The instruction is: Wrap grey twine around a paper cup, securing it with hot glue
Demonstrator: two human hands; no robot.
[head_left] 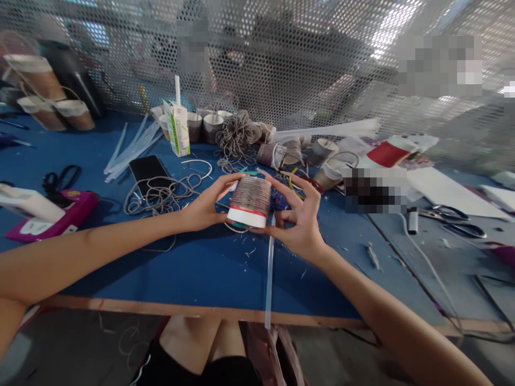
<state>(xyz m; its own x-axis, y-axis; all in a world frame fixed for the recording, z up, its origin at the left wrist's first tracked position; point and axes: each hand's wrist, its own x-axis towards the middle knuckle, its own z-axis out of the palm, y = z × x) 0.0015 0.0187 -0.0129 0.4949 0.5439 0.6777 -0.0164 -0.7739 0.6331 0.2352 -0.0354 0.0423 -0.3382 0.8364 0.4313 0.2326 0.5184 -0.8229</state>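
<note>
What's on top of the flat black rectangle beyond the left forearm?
Loops of grey cord cross the near part of the flat black rectangle. Whatever lies beneath it is covered and cannot be seen.

Daylight-like glare breaks through the perforated screen at upper right, while the floor beneath the blue table stays dim. Blur softens the cups at far left, shapes stretch toward the edges, and blocky pixelation (coarse squares) masks several patches.
</note>
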